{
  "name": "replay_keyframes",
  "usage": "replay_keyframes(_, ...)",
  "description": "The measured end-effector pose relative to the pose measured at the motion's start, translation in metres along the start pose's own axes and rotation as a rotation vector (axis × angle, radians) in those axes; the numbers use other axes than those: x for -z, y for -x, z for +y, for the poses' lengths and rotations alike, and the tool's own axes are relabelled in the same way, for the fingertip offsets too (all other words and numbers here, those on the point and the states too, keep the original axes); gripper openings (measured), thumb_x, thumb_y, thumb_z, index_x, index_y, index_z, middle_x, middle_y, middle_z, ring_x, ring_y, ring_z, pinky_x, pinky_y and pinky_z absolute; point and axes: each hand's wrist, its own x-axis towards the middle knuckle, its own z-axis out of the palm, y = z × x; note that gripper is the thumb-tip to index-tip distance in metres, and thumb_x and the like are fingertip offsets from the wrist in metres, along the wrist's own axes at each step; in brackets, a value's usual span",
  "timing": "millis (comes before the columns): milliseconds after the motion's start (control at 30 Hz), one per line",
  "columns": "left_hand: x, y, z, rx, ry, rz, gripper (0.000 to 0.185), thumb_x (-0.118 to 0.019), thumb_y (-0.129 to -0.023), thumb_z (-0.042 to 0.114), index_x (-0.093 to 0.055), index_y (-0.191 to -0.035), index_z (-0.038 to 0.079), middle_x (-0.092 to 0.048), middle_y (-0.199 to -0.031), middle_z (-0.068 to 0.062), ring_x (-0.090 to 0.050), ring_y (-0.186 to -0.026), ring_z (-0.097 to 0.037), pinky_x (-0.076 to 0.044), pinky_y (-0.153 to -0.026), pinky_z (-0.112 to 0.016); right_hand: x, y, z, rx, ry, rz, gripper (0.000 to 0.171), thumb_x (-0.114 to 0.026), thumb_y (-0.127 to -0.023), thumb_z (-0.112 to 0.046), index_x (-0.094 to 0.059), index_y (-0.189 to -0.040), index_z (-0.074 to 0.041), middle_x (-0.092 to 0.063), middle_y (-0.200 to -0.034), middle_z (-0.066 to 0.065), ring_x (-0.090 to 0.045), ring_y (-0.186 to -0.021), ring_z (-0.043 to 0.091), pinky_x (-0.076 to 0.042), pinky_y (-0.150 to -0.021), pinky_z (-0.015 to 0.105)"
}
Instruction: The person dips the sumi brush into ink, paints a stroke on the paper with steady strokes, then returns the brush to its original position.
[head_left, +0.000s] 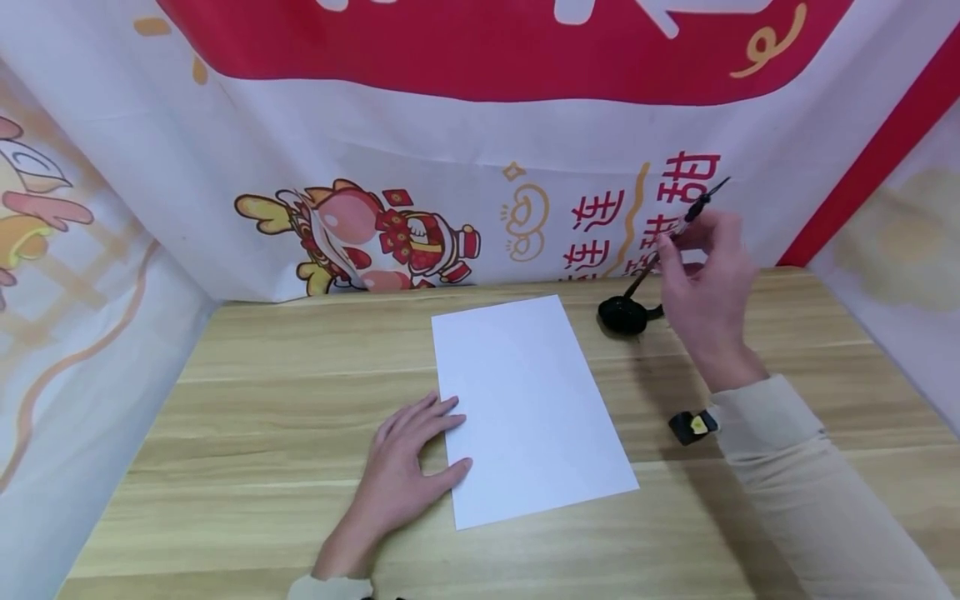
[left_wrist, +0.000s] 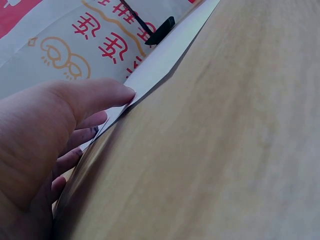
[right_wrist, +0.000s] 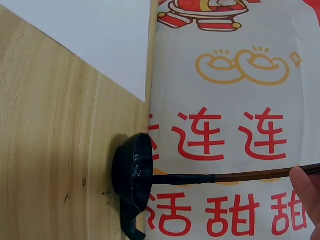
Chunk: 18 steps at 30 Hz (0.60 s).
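Wood table (head_left: 262, 417) w/ white paper (head_left: 525, 408), festive banner (head_left: 480, 167) behind.

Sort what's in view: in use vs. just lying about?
In use:
- right hand holding thin brown calligraphy brush
- small round black ink dish, brush tip in it
- white paper sheet, left hand resting on its edge

Lying about:
- printed red-and-white banner backdrop
- light wooden table
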Motion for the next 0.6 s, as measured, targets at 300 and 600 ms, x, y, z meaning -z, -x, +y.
replay_keyframes(300,-0.0001,0.0002,-0.0001,0.002,0.009,-0.002,0.056,-0.088,-0.086,0.034,-0.073,-0.139,0.02,-0.059,-0.16,0.004,-0.046,-0.157,-0.03,-0.024,-0.128,-0.067,-0.0027,0.0002,-0.0029,-0.03,-0.035,-0.003,0.033,-0.067,-0.107,-0.022,-0.058,-0.132,-0.003,-0.074,-0.116,0.015,-0.061,-0.098,-0.01,-0.048,-0.072,0.005)
replay_keyframes(600,0.0007,0.0005,0.0009,0.001,0.006,0.0,0.053,-0.087,-0.087,0.035,-0.073,-0.137,0.021,-0.06,-0.16,0.004,-0.046,-0.157,-0.031,-0.025,-0.127,-0.067,0.0031,-0.0015,0.0027,-0.049,0.019,0.027,0.034,-0.068,-0.107,-0.022,-0.057,-0.132,-0.002,-0.075,-0.118,0.013,-0.06,-0.1,-0.011,-0.047,-0.073,0.005)
